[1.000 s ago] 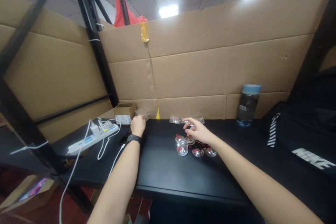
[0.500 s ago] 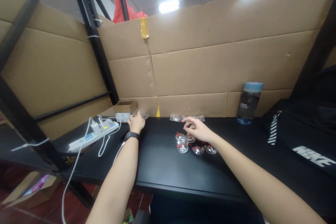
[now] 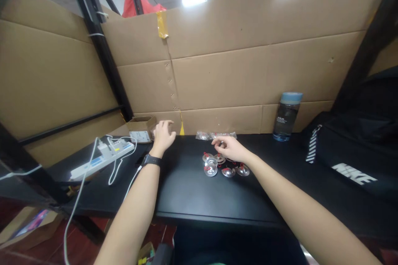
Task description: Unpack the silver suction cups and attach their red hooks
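My left hand (image 3: 163,136) is raised beside the small cardboard box (image 3: 141,129) at the back left. Its fingers are apart and bent, with a bit of clear plastic showing behind them and nothing seen in its grasp. My right hand (image 3: 232,148) hovers just above a loose group of clear, round, suction-cup-like discs (image 3: 210,169) with red loops. The fingers curl loosely with a gap at the thumb, and I see nothing held. Part of the group is hidden beneath this hand. Behind it lies a clear plastic packet (image 3: 203,136) along the cardboard wall.
A white power strip (image 3: 102,159) with cables lies on the left of the black table (image 3: 192,198). A water bottle (image 3: 286,118) stands at the back right, beside a black bag (image 3: 357,153). Cardboard panels (image 3: 224,78) and black posts (image 3: 102,54) enclose the table.
My left hand has lifted and opened its fingers, coming away from the clear plastic by the box. My right hand stays over the discs. The whole view has shifted slightly.
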### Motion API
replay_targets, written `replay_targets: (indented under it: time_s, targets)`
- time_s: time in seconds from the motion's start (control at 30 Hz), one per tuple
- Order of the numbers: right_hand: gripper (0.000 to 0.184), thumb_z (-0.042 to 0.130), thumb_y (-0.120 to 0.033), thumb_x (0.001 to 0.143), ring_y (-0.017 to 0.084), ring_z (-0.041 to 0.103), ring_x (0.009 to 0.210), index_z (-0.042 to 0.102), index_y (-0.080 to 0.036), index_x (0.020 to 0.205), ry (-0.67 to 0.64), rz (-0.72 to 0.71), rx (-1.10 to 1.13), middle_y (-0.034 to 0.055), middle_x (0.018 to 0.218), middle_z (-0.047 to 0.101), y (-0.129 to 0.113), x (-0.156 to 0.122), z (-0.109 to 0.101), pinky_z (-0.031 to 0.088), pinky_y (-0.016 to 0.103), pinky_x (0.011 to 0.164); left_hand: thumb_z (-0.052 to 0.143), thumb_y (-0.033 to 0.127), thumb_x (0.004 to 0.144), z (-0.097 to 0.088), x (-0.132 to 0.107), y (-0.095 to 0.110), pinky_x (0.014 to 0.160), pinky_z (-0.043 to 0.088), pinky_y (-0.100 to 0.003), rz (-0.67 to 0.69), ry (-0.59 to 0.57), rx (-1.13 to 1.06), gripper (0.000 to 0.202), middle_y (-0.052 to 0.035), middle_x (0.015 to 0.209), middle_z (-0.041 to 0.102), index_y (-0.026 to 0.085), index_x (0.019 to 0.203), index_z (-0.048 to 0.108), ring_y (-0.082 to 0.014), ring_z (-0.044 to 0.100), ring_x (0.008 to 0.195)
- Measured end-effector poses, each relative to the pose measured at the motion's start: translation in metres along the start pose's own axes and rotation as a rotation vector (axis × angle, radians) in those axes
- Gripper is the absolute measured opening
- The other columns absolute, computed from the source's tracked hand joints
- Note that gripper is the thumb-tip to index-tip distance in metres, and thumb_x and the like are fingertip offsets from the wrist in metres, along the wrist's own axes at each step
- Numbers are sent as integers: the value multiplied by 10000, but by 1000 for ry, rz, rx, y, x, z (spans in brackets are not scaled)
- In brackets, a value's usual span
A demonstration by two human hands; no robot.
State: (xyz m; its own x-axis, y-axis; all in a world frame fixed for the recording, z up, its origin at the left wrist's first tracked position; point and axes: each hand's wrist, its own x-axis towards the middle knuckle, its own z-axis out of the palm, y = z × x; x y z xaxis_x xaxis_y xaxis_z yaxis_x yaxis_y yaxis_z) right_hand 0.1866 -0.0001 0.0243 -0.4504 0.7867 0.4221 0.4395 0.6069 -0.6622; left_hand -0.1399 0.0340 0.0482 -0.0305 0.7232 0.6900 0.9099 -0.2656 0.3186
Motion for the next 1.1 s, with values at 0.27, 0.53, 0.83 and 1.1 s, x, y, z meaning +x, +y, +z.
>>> replay_targets:
  time_s: [0.27, 0.53, 0.83, 1.1]
  targets:
    - [168, 617, -182, 821, 167, 663, 710, 763, -207, 901, 99, 0, -204, 28, 865, 763, 8, -2, -39, 485, 274, 709, 843, 351, 701, -4, -34, 91, 710, 516, -259, 642, -774, -542, 312, -18, 851, 741, 239, 983, 767, -178, 686, 757]
    - [149, 620, -179, 810, 169, 665, 733, 761, -208, 848, 70, 45, -282, 22, 857, 765, 30, -1, -42, 469, 276, 722, 580, 315, 929, 30, -35, 80, 757, 509, -279, 495, -610, -444, 225, -42, 904, 745, 236, 1088, 718, -192, 691, 804]
    - [203, 602, -246, 887, 226, 697, 930, 753, -175, 1003, 95, 182, -385, 93, 1033, 759, 88, -5, -56, 509, 336, 871, 462, 380, 976, 92, -27, 40, 1129, 315, -532, 295, -456, 10, 499, -141, 1519, 483, 242, 1455, 481, -319, 416, 1408]
    - [311, 541, -308, 964, 262, 589, 1222, 705, -269, 1225, 76, 154, -439, 65, 1309, 675, 103, 5, -31, 392, 430, 1087, 260, 583, 1009, 112, -24, 39, 1160, 230, -598, 243, -584, 101, 603, -23, 1648, 291, 349, 1561, 328, -336, 242, 1510]
